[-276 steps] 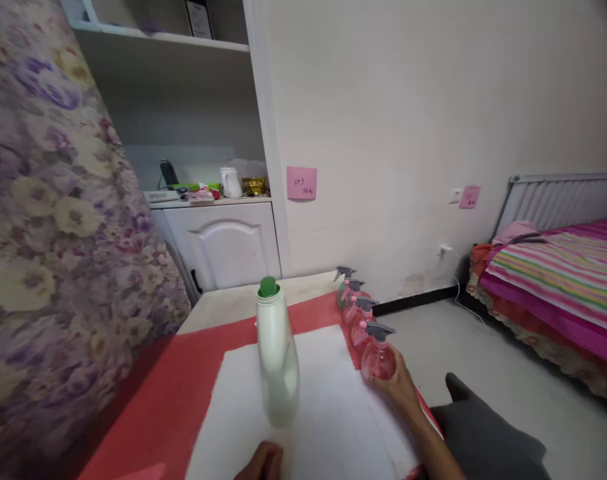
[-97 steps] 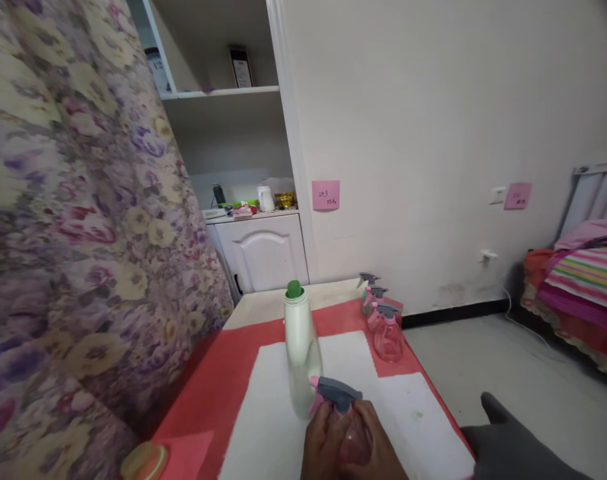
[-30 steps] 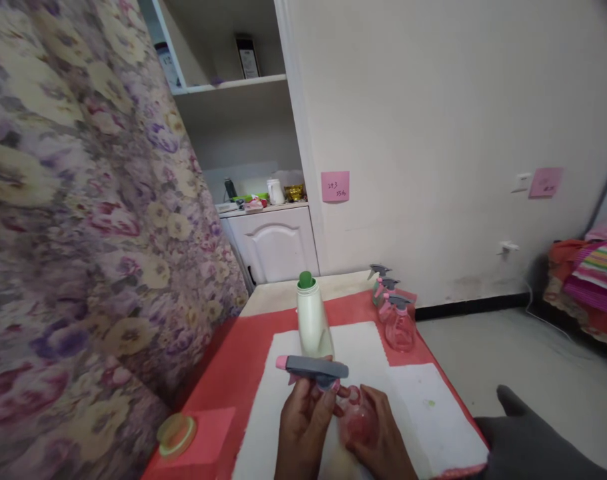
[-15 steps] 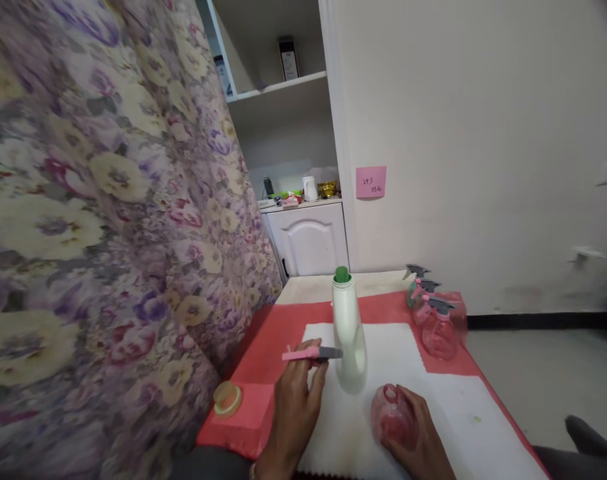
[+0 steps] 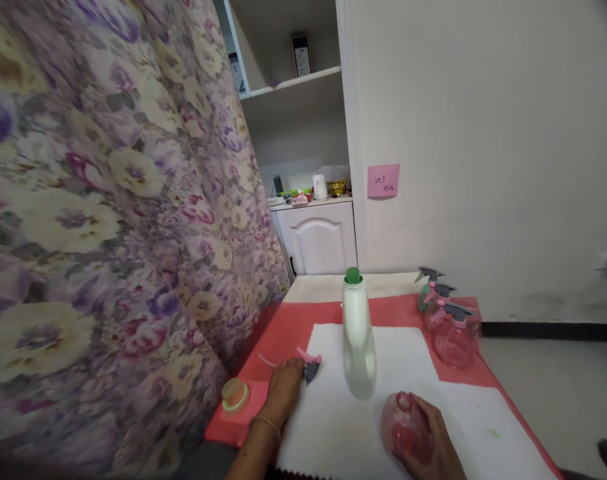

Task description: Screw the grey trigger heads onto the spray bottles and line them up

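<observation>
My left hand point(image 5: 285, 387) is low over the left edge of the white cloth, its fingers closed on the pink and grey spray head point(image 5: 311, 363). The thin tube point(image 5: 267, 361) shows on the hand's far left side; my fingertips are partly hidden. In my right hand point(image 5: 436, 433) is a round, clear pink bottle point(image 5: 407, 433) with its open neck upward, gripped from the right side. Between the hands, a little farther back, stands a tall pale green bottle point(image 5: 358, 333) with a green piece point(image 5: 353, 275) in its mouth.
Several spray bottles point(image 5: 454, 343) stand at the right rear of the red-covered table point(image 5: 293, 327). A round yellowish lid or tape roll point(image 5: 235, 396) lies at the left edge. The floral curtain point(image 5: 133, 233) hangs left; a cabinet point(image 5: 321, 237) stands behind.
My left hand has lowered the spray head leftward to the cloth's edge and turned it. My right hand still holds the pink bottle. The camera view has shifted slightly left.
</observation>
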A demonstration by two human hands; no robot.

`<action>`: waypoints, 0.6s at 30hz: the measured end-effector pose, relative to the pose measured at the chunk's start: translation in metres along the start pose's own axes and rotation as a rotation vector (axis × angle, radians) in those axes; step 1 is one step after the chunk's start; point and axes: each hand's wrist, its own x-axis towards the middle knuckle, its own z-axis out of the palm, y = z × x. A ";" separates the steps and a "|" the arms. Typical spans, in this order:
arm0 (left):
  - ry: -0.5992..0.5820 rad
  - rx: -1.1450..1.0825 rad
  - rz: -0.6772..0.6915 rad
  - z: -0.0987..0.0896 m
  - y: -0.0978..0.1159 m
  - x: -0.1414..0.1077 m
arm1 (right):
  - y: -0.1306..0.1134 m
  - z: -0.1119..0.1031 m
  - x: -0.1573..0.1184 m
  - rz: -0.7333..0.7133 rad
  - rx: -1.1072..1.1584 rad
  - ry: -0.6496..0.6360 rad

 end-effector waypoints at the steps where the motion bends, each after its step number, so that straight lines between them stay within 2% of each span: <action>1: -0.001 0.027 0.002 0.002 -0.005 0.002 | -0.001 0.000 0.000 0.006 0.003 0.003; 6: -0.033 0.081 0.025 0.007 -0.026 0.011 | -0.003 -0.001 0.001 0.032 -0.003 0.010; 10: -0.034 0.099 0.027 0.008 -0.030 0.014 | -0.003 -0.002 0.001 0.018 -0.019 0.003; 18: 0.082 0.065 0.061 0.024 -0.035 0.009 | -0.012 -0.007 0.001 0.045 -0.002 -0.001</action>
